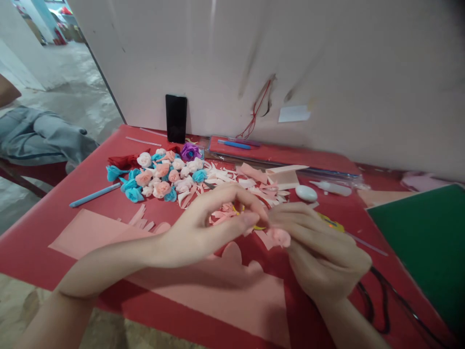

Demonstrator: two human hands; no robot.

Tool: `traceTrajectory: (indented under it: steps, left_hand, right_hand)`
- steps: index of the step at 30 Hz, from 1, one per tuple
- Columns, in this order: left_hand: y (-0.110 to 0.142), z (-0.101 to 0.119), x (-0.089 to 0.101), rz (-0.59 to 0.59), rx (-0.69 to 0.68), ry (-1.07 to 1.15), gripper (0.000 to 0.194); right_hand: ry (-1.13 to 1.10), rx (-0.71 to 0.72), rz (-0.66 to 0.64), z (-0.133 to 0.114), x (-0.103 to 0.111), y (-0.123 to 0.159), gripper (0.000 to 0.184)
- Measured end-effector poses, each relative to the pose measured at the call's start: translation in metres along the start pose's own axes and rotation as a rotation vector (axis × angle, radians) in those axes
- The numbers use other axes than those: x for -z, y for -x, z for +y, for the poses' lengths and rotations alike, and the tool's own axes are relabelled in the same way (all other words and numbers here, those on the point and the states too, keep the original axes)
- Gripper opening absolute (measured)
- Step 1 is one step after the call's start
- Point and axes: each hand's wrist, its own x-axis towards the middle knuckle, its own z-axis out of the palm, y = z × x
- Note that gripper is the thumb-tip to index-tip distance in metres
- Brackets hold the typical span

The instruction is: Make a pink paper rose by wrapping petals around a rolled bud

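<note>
A small pink paper rose (pixel 279 237) is pinched in my right hand (pixel 323 242), its fingers closed and curled. Beside it, my left hand (pixel 214 218) reaches in from the left with thumb and fingers curved and slightly apart, holding nothing that I can see. Under my hands lies a sheet of pink paper (pixel 218 295) with a scalloped upper edge. Yellow-handled scissors (pixel 259 228) are partly hidden behind my left hand, among pink paper scraps (pixel 271 191).
Finished paper flowers (pixel 162 172) are heaped at the left. A phone (pixel 176 118) leans on the white wall. A blue pen (pixel 94 195), a white oval object (pixel 305 193), a glue bottle (pixel 336 188) and a green board (pixel 425 252) lie around. A person's leg (pixel 39 138) is at far left.
</note>
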Motion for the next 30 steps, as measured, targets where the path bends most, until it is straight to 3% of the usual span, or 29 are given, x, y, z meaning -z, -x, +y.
traceTrajectory:
  steps: [7,13,18,22,25,27,30]
  left_hand:
    - [-0.005,-0.018,-0.004,0.027,-0.145,-0.047,0.006]
    - [-0.004,-0.017,-0.006,0.048,-0.106,0.068,0.012]
    - [-0.006,-0.016,-0.006,0.02,0.049,0.238,0.019]
    - [-0.006,-0.02,-0.007,0.0,0.174,0.397,0.022]
    - [-0.005,-0.025,-0.008,-0.078,0.212,0.465,0.023]
    - [-0.004,-0.028,-0.007,-0.118,0.211,0.466,0.022]
    - [-0.004,-0.032,-0.007,-0.054,0.127,0.371,0.021]
  right_hand:
    - [-0.235,-0.346,0.074,-0.017,-0.005,0.002,0.045]
    - [-0.374,-0.513,0.003,-0.021,-0.004,0.002,0.029]
    - [-0.652,-0.737,-0.1,-0.02,-0.001,0.0,0.01]
    - [-0.86,-0.82,-0.167,-0.01,-0.002,0.0,0.006]
    - [-0.993,-0.859,-0.224,-0.003,-0.006,0.001,0.008]
    - [-1.022,-0.858,-0.238,-0.001,-0.008,0.001,0.007]
    - [-0.921,-0.82,-0.205,-0.005,-0.008,0.0,0.006]
